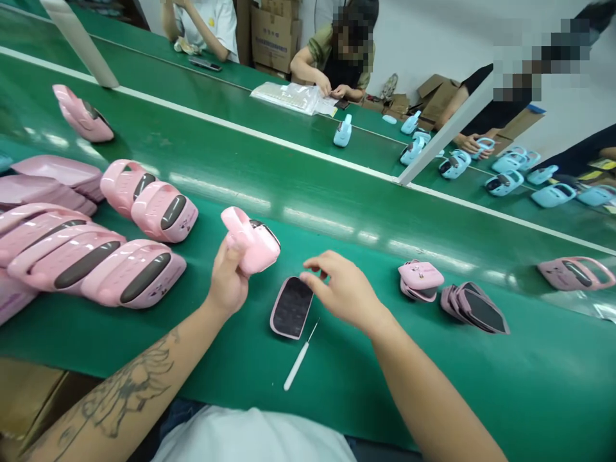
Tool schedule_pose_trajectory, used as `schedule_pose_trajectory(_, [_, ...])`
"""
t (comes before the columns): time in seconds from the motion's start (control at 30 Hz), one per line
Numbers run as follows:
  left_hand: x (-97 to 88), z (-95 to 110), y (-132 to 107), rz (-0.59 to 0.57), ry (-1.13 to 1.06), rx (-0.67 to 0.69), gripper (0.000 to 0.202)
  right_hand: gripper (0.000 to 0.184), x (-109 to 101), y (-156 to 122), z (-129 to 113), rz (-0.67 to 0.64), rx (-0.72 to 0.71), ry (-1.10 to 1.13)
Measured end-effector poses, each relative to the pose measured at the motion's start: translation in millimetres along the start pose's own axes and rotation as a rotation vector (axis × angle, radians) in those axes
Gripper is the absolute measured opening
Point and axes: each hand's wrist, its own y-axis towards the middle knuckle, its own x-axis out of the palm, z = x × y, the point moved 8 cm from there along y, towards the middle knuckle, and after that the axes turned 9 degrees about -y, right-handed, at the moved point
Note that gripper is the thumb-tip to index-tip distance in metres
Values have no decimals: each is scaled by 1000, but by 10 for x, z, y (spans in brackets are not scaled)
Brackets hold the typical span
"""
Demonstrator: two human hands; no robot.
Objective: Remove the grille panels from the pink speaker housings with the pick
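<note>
Gripping a pink housing (260, 252) by its handle end in the left hand (230, 276), raised above the worktop (231, 359), probably to leave the dark-windowed side uncovered. Holding the right hand (344, 285) with fingers parted, nothing seen between them, at the far corner of a dark-faced panel (291, 309); cannot tell touching from hovering. Note a white-handled pick (296, 367) lying just near of it, likely for easy reach. See finished-looking housings (144, 274) grouped left, spare panels (476, 308) stacked right, apparently sorted by kind.
</note>
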Motion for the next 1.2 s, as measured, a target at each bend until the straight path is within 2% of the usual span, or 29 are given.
schedule_pose_trajectory(0.1, [-42, -65, -154, 51, -143, -108, 63, 18, 80, -334, 68, -8, 63, -84])
schedule_pose_trajectory(0.23, [152, -77, -25, -17, -222, -108, 70, 31, 204, -835, -31, 105, 129, -241])
schedule_pose_trajectory(0.33, [372, -251, 131, -148, -256, -269, 77, 39, 482, -1137, -308, 105, -35, -358])
schedule_pose_trajectory(0.4, [467, -378, 149, -230, -236, -404, 80, 40, 616, -1242, -418, 144, -114, -433])
schedule_pose_trajectory(0.47, [499, -419, 102, -294, -205, -473, 78, 38, 655, -1254, -374, 182, -85, -453])
schedule_pose_trajectory(0.57, [445, -291, -20, -317, -197, -436, 67, 35, 582, -1206, -113, 174, 67, -334])
schedule_pose_trajectory(0.67, [308, -61, -160, -260, -204, -316, 67, 27, 452, -1176, 103, 154, 162, -225])
schedule_pose_trajectory(0.77, [173, 120, -333, -201, -203, -209, 66, 12, 369, -1125, 212, 137, 198, -154])
schedule_pose_trajectory(0.9, [30, 196, -592, -130, -193, -167, 64, 20, 371, -999, 277, 126, 231, -65])
schedule_pose_trajectory(1.03, [-63, 154, -787, -83, -152, -218, 69, 24, 383, -912, 184, 190, 225, -66])
schedule_pose_trajectory(1.2, [-150, 96, -853, 8, -155, -259, 69, 18, 540, -857, -255, 143, -17, -105])
